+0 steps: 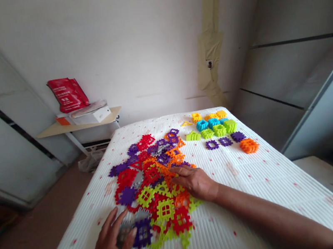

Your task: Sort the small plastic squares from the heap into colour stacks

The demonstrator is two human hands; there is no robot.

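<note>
A heap of flat plastic interlocking building pieces point(165, 209) in red, purple, orange, lime and grey lies on the table. My right hand point(197, 182) reaches into the heap's right side, its fingertips apart against orange pieces point(175, 153). Nothing is seen lifted in it. My left hand point(109, 243) is open at the near left edge of the heap, fingers spread. Its fingertips are beside a dark purple window-shaped piece point(143, 232) and a grey piece point(143, 214). A solid purple square piece point(127, 196) lies just beyond them.
Assembled cubes stand in rows at the far right: yellow point(196, 117), blue point(202, 125), lime point(230, 125). An orange assembled block point(248, 145) sits beside loose purple squares point(212, 145). A small side table point(47, 130) holds a red bag point(67, 94) and white box point(98, 115).
</note>
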